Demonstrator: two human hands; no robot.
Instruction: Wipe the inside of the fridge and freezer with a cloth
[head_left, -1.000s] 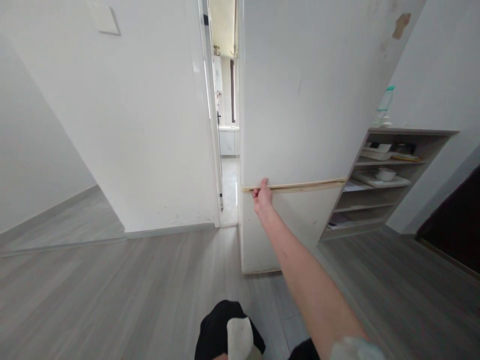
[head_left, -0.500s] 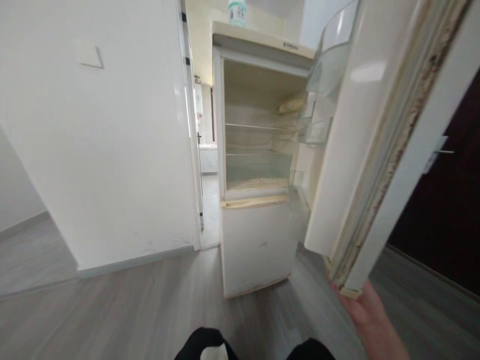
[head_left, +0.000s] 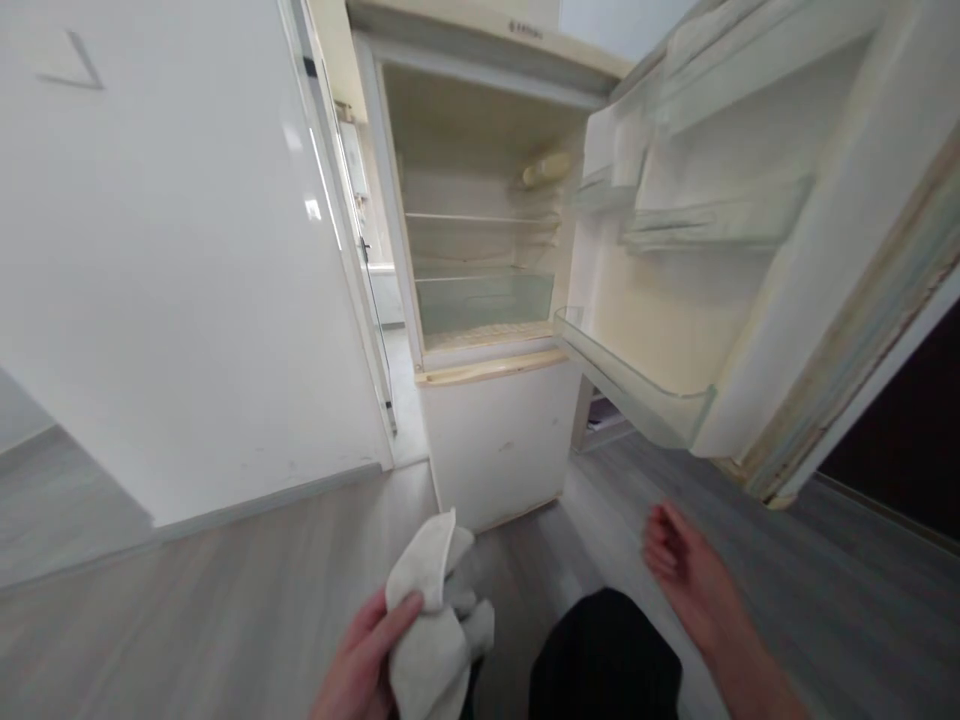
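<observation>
My left hand (head_left: 375,640) grips a crumpled off-white cloth (head_left: 427,650), thumb on top, low in the middle of the head view. Below the fridge door my right hand (head_left: 686,565) hangs apart from it, fingers curled in, with nothing seen in them. Ahead stands a white fridge (head_left: 495,430) with its upper compartment exposed. Its door (head_left: 675,310) is swung out to the right, and clear shelves line the inside. Within the compartment are glass shelves, a clear drawer (head_left: 487,303) at the bottom and a yellowish lamp cover (head_left: 546,170).
To the left a white wall (head_left: 202,270) runs up to a narrow doorway (head_left: 405,400) beside the fridge. Grey wood-look floor (head_left: 285,600) lies below. My dark-clothed knee (head_left: 604,655) is in front. A dark door (head_left: 892,400) is at far right.
My right hand has let go of the door's lower corner, and the door stands wider. My left hand and the cloth have risen into view. The camera is closer to the fridge.
</observation>
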